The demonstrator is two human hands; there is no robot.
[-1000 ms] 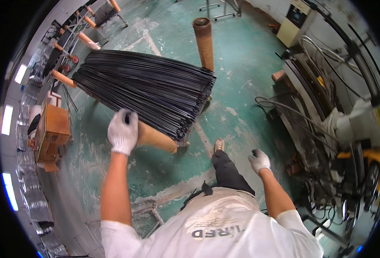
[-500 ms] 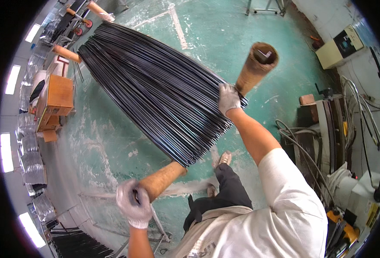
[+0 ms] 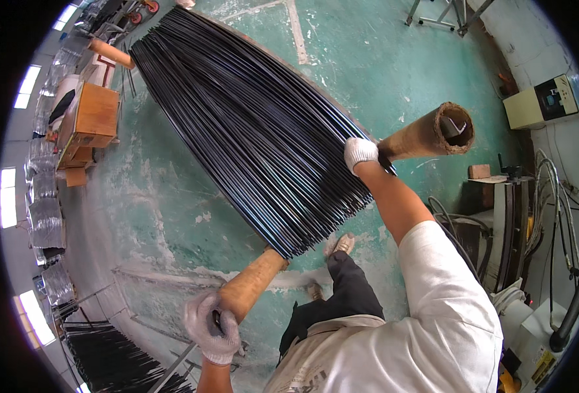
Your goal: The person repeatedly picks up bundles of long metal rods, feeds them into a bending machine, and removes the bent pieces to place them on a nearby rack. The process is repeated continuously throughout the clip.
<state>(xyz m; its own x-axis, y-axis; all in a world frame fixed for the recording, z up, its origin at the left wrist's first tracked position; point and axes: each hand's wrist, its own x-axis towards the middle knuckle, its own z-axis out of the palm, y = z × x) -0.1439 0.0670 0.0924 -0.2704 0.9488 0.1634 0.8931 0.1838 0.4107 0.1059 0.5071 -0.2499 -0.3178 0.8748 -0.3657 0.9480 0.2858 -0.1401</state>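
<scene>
A wide layer of long, thin black rods [image 3: 250,131] stretches from the upper left to just in front of me. Under its near end, a brown cardboard tube [image 3: 253,285] sticks out at the left. My gloved left hand [image 3: 214,327] is closed around the open end of this tube. Another brown tube [image 3: 423,139] juts out at the right, with a metal profile visible inside its mouth. Beside it, my gloved right hand [image 3: 360,154] is closed over the outermost rods at the right edge; its fingertips are partly hidden.
An orange-brown tube [image 3: 111,52] supports the far end. Wooden boxes [image 3: 93,118] stand at the left, and more black rods [image 3: 109,357] lie at lower left. On the right are a machine with hoses [image 3: 512,223] and a beige control box [image 3: 541,101].
My view has shifted, so the rods' far end sits higher. My right hand and the right tube appear further right, the tube pointing more sideways. My left hand stays on its tube.
</scene>
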